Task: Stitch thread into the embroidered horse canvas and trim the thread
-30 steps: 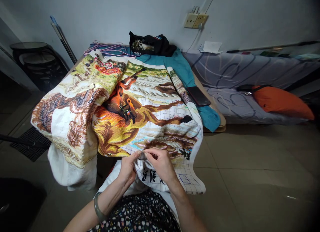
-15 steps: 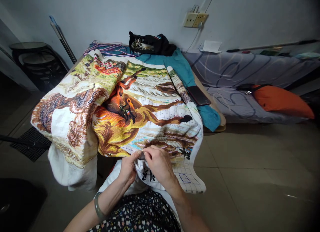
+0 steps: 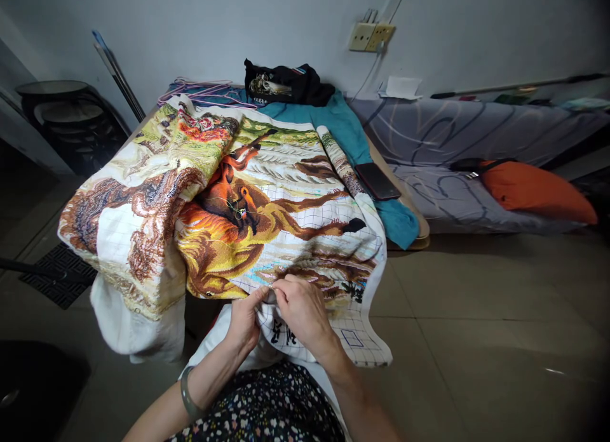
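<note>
A large cross-stitch canvas (image 3: 314,204), worked with horses in brown, orange and yellow, drapes over the table toward my lap. At its near edge my left hand (image 3: 246,315) is closed, thumb and fingers pinching the cloth. Right beside it, my right hand (image 3: 302,308) is closed in a pinch against the canvas, fingertips almost touching the left thumb. Whatever sits between the right fingertips is too small to make out. Loose yellow-green thread (image 3: 233,207) lies across the stitched dark horse.
A phone (image 3: 378,181) rests on teal cloth (image 3: 350,127) at the table's right side. Behind are a black bag (image 3: 288,84) and pink hangers (image 3: 200,89). Stacked black stools (image 3: 71,124) stand left; an orange cushion (image 3: 538,191) lies on the covered sofa (image 3: 429,188).
My right fingers have shifted very slightly at the canvas edge. The whole view has moved a touch; the left hand keeps its pinch on the cloth.
</note>
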The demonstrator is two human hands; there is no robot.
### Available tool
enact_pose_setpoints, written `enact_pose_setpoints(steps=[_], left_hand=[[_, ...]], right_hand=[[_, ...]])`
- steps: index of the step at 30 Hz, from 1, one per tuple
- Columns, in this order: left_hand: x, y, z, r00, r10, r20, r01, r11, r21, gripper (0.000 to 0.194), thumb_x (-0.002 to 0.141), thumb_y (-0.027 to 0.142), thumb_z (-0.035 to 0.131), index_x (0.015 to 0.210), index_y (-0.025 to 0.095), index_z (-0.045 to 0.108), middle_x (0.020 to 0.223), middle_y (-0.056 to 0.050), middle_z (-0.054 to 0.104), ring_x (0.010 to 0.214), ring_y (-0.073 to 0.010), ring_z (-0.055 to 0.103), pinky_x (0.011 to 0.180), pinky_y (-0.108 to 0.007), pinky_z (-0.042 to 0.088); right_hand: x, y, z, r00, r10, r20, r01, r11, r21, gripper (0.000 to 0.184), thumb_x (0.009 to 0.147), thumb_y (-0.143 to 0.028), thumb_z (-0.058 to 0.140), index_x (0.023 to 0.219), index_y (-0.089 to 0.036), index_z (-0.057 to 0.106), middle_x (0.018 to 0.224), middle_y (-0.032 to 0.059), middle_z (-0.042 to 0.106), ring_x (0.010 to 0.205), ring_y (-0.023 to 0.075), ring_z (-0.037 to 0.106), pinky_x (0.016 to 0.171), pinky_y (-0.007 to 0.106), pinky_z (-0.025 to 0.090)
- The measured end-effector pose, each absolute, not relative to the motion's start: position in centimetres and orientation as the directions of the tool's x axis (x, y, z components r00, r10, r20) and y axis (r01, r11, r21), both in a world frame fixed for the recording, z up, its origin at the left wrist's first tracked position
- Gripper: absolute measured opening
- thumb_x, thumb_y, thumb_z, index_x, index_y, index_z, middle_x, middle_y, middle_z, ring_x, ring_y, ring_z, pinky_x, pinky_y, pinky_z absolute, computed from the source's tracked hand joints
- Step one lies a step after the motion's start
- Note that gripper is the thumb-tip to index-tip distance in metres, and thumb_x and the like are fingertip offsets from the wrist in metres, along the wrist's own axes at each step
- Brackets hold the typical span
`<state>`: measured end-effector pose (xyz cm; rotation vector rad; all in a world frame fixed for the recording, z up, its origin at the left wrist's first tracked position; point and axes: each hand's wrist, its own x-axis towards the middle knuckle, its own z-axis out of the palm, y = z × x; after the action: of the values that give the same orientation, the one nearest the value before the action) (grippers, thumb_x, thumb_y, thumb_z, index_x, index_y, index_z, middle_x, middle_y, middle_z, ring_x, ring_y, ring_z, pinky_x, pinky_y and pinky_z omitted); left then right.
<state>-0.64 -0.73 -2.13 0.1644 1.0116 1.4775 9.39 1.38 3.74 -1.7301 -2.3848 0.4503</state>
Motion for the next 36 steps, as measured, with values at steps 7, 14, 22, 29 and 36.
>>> enact_pose_setpoints(steps=[7,14,22,29,36], left_hand=[[-0.6,-0.8,-2.3,-0.209,0.872,-0.442,-0.756,0.142,0.639,0.047,0.059,0.014,0.074,0.105,0.012,0.064,0.09,-0.006,0.071,0.089,-0.0207,0.064,0.092,-0.036,0.043],[-0.6,-0.9,-2.1,-0.193,0.879,-0.436,-0.752,0.153,0.642,0.045,0.059,0.015,0.074,0.102,0.013,0.064,0.097,-0.008,0.07,0.095,-0.0224,0.063,0.093,-0.036,0.043],[-0.6,-0.8,-1.9,-0.178,0.87,-0.459,-0.763,0.172,0.623,0.046,0.056,0.014,0.074,0.101,0.014,0.065,0.1,-0.007,0.07,0.095,-0.022,0.063,0.091,-0.033,0.044],[-0.7,-0.8,-2.0,-0.162,0.856,-0.492,-0.762,0.208,0.613,0.038,0.054,0.015,0.074,0.091,0.011,0.067,0.089,-0.007,0.072,0.1,-0.0253,0.061,0.091,-0.036,0.043],[-0.8,-1.2,-1.7,-0.049,0.807,-0.589,-0.795,0.326,0.512,0.028,0.058,0.023,0.075,0.082,0.011,0.067,0.076,-0.008,0.071,0.089,-0.0264,0.065,0.085,-0.037,0.048]], right_hand=[[9.2,1.5,4.1,-0.328,0.942,-0.066,0.912,0.297,-0.284,0.021,0.085,-0.015,0.051,0.077,-0.021,0.069,0.076,0.004,0.064,0.074,0.0154,0.058,0.061,0.026,0.032],[8.7,1.5,4.4,-0.336,0.939,-0.073,0.921,0.311,-0.233,0.022,0.088,-0.016,0.048,0.083,-0.02,0.069,0.084,0.0063,0.064,0.082,0.0179,0.057,0.063,0.028,0.034],[8.4,1.4,3.7,-0.351,0.935,-0.061,0.917,0.33,-0.223,0.022,0.088,-0.012,0.047,0.09,-0.02,0.067,0.088,0.0072,0.064,0.086,0.0196,0.056,0.068,0.029,0.037],[7.8,2.1,2.8,-0.301,0.953,-0.018,0.915,0.284,-0.286,0.023,0.087,-0.009,0.044,0.092,-0.017,0.064,0.084,0.0082,0.064,0.08,0.02,0.058,0.069,0.029,0.041],[8.0,-5.7,-1.4,-0.451,0.841,0.298,0.557,0.527,-0.642,0.02,0.09,-0.026,0.048,0.087,-0.019,0.066,0.08,0.0071,0.064,0.077,0.0182,0.059,0.072,0.028,0.046]])
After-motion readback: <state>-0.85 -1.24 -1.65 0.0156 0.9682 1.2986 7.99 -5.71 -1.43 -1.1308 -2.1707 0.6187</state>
